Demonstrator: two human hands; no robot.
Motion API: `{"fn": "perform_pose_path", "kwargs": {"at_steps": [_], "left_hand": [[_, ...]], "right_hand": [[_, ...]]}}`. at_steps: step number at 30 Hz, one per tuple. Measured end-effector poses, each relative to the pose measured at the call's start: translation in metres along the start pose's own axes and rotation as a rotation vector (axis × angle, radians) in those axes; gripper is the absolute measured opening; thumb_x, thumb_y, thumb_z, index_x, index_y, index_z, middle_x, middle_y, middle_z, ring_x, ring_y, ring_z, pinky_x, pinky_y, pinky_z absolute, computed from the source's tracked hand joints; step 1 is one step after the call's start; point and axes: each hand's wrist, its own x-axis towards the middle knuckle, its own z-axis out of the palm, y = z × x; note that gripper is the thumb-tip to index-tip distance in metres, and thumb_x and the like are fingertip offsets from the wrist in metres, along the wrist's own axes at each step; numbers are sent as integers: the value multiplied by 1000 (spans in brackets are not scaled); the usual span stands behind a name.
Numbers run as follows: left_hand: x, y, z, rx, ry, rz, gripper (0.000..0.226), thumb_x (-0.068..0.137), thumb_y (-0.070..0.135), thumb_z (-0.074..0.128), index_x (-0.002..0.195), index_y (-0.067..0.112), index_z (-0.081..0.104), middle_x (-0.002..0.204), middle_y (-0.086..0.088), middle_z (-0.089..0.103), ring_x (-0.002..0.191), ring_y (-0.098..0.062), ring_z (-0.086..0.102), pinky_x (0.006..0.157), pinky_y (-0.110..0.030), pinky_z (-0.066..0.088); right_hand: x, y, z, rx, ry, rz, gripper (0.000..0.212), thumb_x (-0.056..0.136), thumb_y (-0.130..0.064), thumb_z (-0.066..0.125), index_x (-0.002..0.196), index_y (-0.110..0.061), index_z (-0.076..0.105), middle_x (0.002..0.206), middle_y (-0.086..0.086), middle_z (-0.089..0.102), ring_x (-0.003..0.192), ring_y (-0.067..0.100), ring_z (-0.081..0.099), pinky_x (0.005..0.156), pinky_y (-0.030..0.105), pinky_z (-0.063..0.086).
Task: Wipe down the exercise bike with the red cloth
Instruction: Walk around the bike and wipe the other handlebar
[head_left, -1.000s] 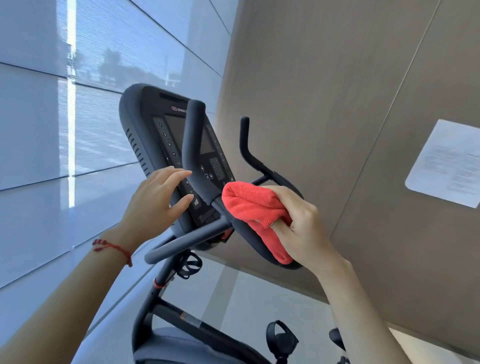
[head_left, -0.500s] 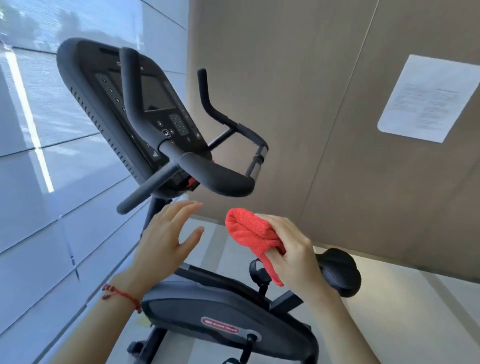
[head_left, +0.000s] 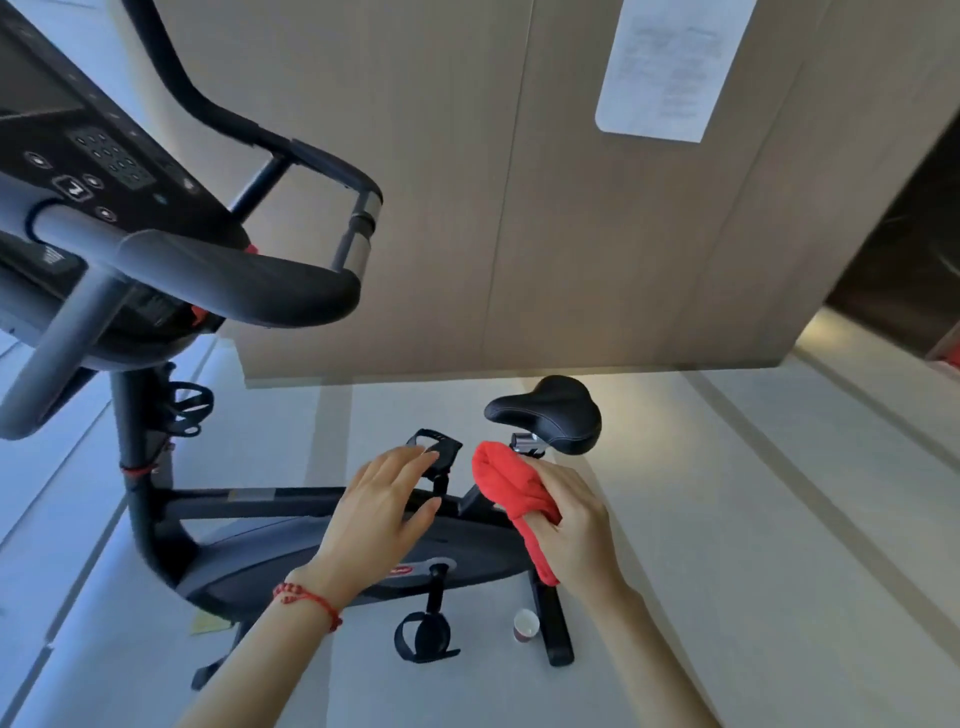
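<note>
The black exercise bike (head_left: 291, 566) fills the left and middle of the head view. Its console (head_left: 88, 156) and padded handlebar (head_left: 249, 283) are at the upper left, and its black saddle (head_left: 550, 413) is in the middle. My right hand (head_left: 576, 525) grips the bunched red cloth (head_left: 511, 493) in the air just below and left of the saddle, touching no part of the bike. My left hand (head_left: 384, 512) hovers open with fingers spread over the bike's frame, beside the upper pedal (head_left: 436, 447).
A small cup (head_left: 524, 626) stands on the pale floor by the bike's rear foot (head_left: 553, 631). The lower pedal (head_left: 423, 636) hangs near it. A beige panelled wall (head_left: 519, 182) with a white paper notice (head_left: 670, 67) rises behind the bike. A dark doorway (head_left: 909, 249) opens at right.
Both hands left the handlebar and came down toward the saddle and frame. My view tilted down, so the console slid to the upper left and the bike's body came into sight.
</note>
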Motion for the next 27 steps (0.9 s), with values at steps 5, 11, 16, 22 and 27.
{"fn": "perform_pose_path", "kwargs": {"at_steps": [5, 11, 16, 22, 27], "left_hand": [[19, 4, 45, -68, -140, 108, 49, 83, 42, 39, 119, 11, 55, 120, -10, 59, 112, -29, 52, 91, -44, 41], [37, 37, 95, -140, -254, 247, 49, 80, 40, 40, 118, 12, 54, 118, -11, 59, 110, -31, 53, 89, -45, 42], [62, 77, 136, -167, -337, 349, 49, 81, 39, 40, 118, 10, 54, 119, -15, 59, 110, -35, 54, 89, -50, 45], [94, 143, 194, -177, -373, 445, 49, 82, 39, 40, 118, 9, 54, 119, -17, 59, 109, -36, 54, 89, -51, 42], [117, 209, 246, -198, -398, 454, 51, 83, 40, 39, 119, 7, 55, 120, -17, 59, 110, -36, 54, 89, -51, 41]], "right_hand": [[-24, 8, -13, 23, 55, 222, 41, 77, -25, 49, 117, -31, 55, 110, -32, 58, 104, -3, 56, 89, 10, 41], [-66, 30, -42, -5, 190, 463, 44, 72, -22, 47, 112, -39, 55, 108, -35, 59, 101, -5, 57, 86, 11, 43], [-93, 68, -80, -61, 296, 634, 44, 71, -6, 55, 112, -15, 64, 109, -3, 67, 102, 11, 62, 90, 38, 50], [-112, 114, -140, -83, 371, 703, 42, 73, -19, 54, 113, -14, 63, 109, 1, 68, 102, 12, 63, 90, 35, 51], [-122, 158, -201, -77, 393, 690, 40, 75, -12, 56, 113, -21, 63, 110, -6, 66, 102, 6, 62, 89, 20, 48]]}}
